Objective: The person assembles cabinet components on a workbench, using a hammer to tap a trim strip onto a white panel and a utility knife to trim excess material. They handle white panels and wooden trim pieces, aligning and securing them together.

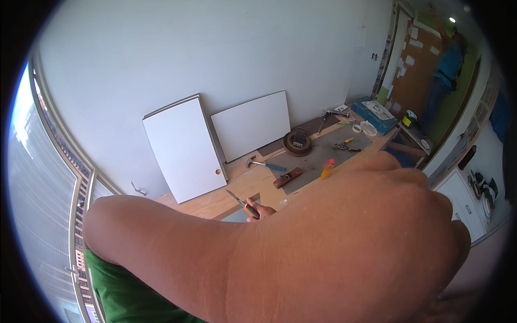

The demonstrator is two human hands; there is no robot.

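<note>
My left forearm crosses close in front of the view, its green sleeve at the lower left. My left hand (398,207) is at the right with its back turned up and fingers curled in; the palm side is hidden, so whatever it may hold cannot be seen. Beyond the forearm, my right hand (265,210) shows in part, closed around the black and orange handle of a knife (251,210). Its narrow blade points up and left over the wooden bench (245,185). A claw hammer (266,164) and a dark red hand plane (287,177) lie beyond it.
Two white panels (183,148) lean on the wall behind the bench. An orange bottle (327,169), pliers (344,147), a round brown object (297,143) and a blue case (374,114) are farther right. Another person (448,67) stands in the doorway, one arm raised.
</note>
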